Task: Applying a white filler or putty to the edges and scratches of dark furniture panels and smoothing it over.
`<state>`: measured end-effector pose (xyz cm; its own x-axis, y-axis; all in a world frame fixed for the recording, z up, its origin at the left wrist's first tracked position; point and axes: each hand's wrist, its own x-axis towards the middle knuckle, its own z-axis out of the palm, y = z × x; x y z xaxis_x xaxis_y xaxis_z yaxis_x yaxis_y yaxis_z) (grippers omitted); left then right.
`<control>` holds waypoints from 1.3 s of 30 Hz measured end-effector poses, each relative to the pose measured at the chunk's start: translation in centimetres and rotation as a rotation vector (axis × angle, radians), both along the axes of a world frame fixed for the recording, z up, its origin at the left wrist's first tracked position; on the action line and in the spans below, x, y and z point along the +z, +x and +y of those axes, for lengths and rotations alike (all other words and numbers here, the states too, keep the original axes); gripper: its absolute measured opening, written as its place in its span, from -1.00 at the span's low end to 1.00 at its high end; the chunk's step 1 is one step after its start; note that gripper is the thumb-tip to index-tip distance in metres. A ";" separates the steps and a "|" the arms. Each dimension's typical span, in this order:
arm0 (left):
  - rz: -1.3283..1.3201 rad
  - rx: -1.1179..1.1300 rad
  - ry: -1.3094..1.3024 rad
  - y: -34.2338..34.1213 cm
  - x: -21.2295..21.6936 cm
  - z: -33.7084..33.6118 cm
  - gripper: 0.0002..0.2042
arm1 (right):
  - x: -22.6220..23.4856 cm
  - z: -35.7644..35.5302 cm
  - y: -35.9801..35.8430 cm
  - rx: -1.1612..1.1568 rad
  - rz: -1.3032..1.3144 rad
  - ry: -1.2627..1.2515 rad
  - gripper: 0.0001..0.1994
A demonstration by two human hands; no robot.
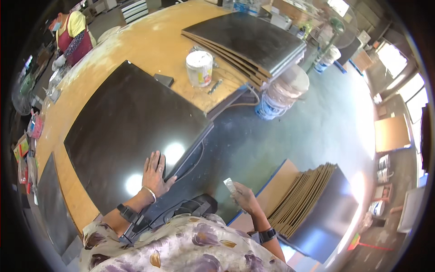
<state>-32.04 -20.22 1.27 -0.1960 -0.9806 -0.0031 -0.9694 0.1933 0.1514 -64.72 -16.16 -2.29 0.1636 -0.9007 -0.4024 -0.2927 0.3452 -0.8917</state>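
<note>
Left hand (155, 174) flat, fingers spread, pressing on glossy black panel (131, 131) near its front edge. Right hand (244, 197) closed around small pale tool (229, 185), off the bench. Panel lies on yellow workbench (149, 43); white can (199, 68), stacked boards (251, 43) behind. Grey floor (312, 131).

Glossy black laminate board (131, 131) on a matt, worn wooden table (154, 41); beside it, rough brown-edged panels (308, 195).

Our left hand (155, 174) lies flat, fingers spread, palm down; our right hand (243, 197) is raised, fingers pinched closed.
</note>
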 end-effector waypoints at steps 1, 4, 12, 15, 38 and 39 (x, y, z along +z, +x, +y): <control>0.013 -0.002 -0.004 0.0 -0.2 0.1 -0.20 | 1.2 -2.1 0.5 0.032 -0.058 0.035 -0.69; 0.014 0.008 0.014 -0.1 -0.4 0.2 -0.21 | 4.1 -8.5 1.4 0.162 0.191 -0.163 -0.64; 0.038 0.076 0.045 -0.4 -0.1 -0.2 -0.16 | 13.2 -27.4 4.3 0.291 0.388 -0.854 -0.72; 0.092 0.105 0.025 -0.7 0.4 -0.3 -0.15 | 16.2 -32.3 6.1 0.367 0.617 -0.951 -0.73; 0.070 0.667 -0.106 -7.8 -0.4 -1.2 -0.04 | 14.1 -46.2 12.1 0.840 0.518 -0.965 -0.82; 0.066 0.674 -0.108 -7.8 -0.3 -1.2 -0.04 | 13.9 -46.1 11.9 0.845 0.511 -0.969 -0.82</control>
<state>-39.88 -21.43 0.95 0.4612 -0.8824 0.0926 -0.8725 -0.4321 0.2279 -52.78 -62.22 11.65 0.8197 -0.5551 0.1410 -0.4647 -0.7885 -0.4029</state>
